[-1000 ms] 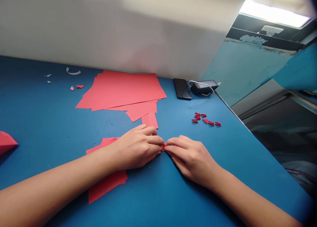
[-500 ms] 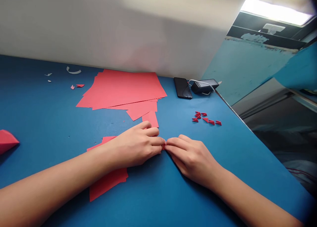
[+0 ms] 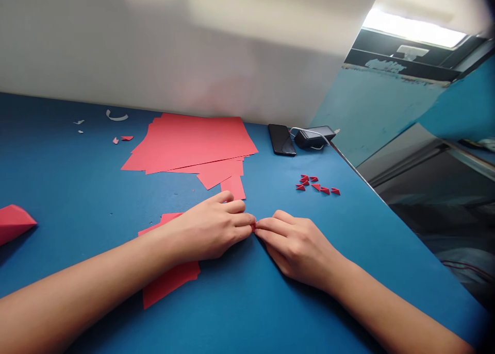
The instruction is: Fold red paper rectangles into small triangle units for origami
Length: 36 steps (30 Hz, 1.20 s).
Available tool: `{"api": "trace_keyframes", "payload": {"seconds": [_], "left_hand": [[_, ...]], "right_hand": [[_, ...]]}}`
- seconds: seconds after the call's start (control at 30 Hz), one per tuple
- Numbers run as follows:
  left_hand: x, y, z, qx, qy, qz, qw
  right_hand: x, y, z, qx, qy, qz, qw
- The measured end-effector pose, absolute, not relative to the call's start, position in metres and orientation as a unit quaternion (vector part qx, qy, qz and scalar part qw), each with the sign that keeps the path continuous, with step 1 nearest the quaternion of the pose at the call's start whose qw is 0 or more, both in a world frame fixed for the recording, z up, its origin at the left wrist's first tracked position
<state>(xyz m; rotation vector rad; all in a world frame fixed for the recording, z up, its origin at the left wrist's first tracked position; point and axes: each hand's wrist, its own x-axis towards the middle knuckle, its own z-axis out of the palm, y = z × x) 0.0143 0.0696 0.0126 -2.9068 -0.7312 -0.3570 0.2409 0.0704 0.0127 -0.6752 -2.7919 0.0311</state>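
Note:
Between my fingertips, on the blue table [image 3: 240, 313], is a small red paper piece [image 3: 253, 226], mostly covered. My left hand [image 3: 222, 222] pinches it from the left, and my right hand [image 3: 296, 243] pinches it from the right; the fingertips of both hands nearly touch. Under my left wrist and forearm lies a stack of red paper strips [image 3: 166, 287]. A narrow red strip [image 3: 234, 186] rests just beyond my left fingers. Several small folded red triangles [image 3: 316, 187] are grouped to the right, beyond my right hand.
Large red sheets [image 3: 197, 142] lie against the pale wall. A black phone [image 3: 282, 139] and a dark device with a white cable [image 3: 315, 136] sit at the back right. A larger red folded piece [image 3: 15, 222] is at far left, with paper scraps [image 3: 117, 117] behind.
The camera view has shifted slightly, so the table items appear a little moved. Both hands keep their pinch on the small red piece, with hardly any change in their pose.

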Motion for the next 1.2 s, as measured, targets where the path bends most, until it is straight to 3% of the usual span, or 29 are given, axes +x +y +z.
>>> {"api": "trace_keyframes", "payload": {"seconds": [0.43, 0.63, 0.83, 1.0, 1.2], "left_hand": [[0.014, 0.069, 0.011, -0.956, -0.258, -0.124, 0.059], [0.015, 0.071, 0.01, -0.945, -0.279, -0.168, -0.016], [0.014, 0.072, 0.014, -0.954, -0.264, -0.146, 0.001], [0.015, 0.068, 0.012, -0.954, -0.271, -0.13, 0.0], [0.015, 0.07, 0.002, -0.927, -0.318, -0.2, 0.003]], "right_hand": [[0.25, 0.065, 0.035, -0.209, -0.975, 0.028, 0.072], [0.249, 0.074, 0.025, -0.218, -0.967, 0.044, 0.122], [0.249, 0.081, 0.008, -0.289, -0.922, 0.137, 0.218], [0.246, 0.078, 0.008, -0.352, -0.908, 0.112, 0.197], [0.235, 0.072, 0.008, -0.386, -0.886, 0.132, 0.22]]}}
